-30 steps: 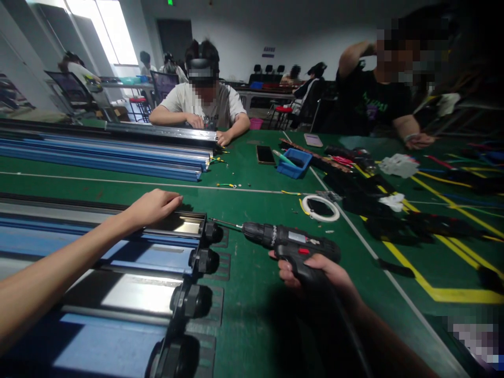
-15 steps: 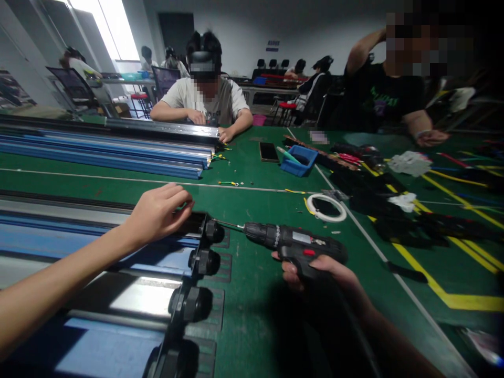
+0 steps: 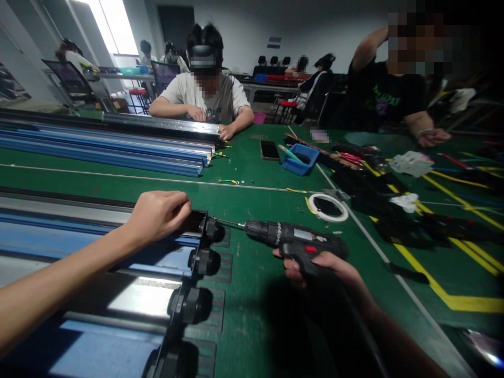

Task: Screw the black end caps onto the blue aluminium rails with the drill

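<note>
My right hand (image 3: 315,268) is wrapped round the grip of a black cordless drill (image 3: 295,234), which points left. Its long thin bit (image 3: 228,222) reaches the black end plate of the farthest aluminium profile (image 3: 192,221), just above a black cable gland (image 3: 214,230). My left hand (image 3: 161,212) is closed over that profile close to its end, fingers curled and fingertips hidden. Nearer to me, several blue and silver profiles (image 3: 142,296) lie side by side, each end carrying a black cable gland (image 3: 195,304).
Across the green table (image 3: 252,294) a person (image 3: 205,94) handles other profiles (image 3: 118,144). Another person (image 3: 389,100) stands at the right. A phone (image 3: 270,150), a blue bin (image 3: 300,160), a white cable coil (image 3: 327,207) and black cable bundles (image 3: 366,194) lie beyond the drill.
My left hand's fingers have curled in more tightly at the profile's end. The drill and my right hand have stayed almost in place, the bit still at the end plate.
</note>
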Demonstrator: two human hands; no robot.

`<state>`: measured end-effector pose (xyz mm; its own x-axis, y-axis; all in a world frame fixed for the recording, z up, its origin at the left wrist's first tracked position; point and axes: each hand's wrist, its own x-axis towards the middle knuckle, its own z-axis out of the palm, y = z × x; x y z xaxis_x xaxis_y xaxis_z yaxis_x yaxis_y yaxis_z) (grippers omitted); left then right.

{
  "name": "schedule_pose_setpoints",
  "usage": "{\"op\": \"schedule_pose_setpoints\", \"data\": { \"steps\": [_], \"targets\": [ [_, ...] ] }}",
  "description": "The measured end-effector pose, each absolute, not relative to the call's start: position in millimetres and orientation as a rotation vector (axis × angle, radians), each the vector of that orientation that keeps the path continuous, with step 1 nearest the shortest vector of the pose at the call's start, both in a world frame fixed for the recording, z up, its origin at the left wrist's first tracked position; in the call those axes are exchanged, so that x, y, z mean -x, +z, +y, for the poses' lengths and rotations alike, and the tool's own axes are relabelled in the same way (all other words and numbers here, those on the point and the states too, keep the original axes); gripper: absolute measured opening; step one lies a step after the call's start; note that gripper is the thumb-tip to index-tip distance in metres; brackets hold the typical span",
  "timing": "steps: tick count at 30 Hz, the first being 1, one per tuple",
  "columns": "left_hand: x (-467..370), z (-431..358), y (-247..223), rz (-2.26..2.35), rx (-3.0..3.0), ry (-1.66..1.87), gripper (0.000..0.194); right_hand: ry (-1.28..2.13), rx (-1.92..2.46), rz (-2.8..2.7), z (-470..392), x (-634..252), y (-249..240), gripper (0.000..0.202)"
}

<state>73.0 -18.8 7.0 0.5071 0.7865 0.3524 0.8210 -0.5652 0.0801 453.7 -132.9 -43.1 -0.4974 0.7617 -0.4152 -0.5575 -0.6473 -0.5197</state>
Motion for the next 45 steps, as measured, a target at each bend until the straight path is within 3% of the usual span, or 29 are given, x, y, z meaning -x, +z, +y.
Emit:
{"op": "schedule_pose_setpoints", "data": {
  "steps": [27,36,45],
  "targets": [
    [-73,-20,7,-1.483,2.688,-0.552,0.038,2.306,0.651,-0.427,-122,-468,-59,0.052],
    [-82,-27,9,-1.366,2.737,-0.337,0.042,2.289,0.638,-0.4,-119,-460,-54,0.049],
    [-109,-63,7,-1.795,2.786,-0.12,0.052,2.277,0.757,-0.35,-109,-467,-50,0.052]
  ]
}}
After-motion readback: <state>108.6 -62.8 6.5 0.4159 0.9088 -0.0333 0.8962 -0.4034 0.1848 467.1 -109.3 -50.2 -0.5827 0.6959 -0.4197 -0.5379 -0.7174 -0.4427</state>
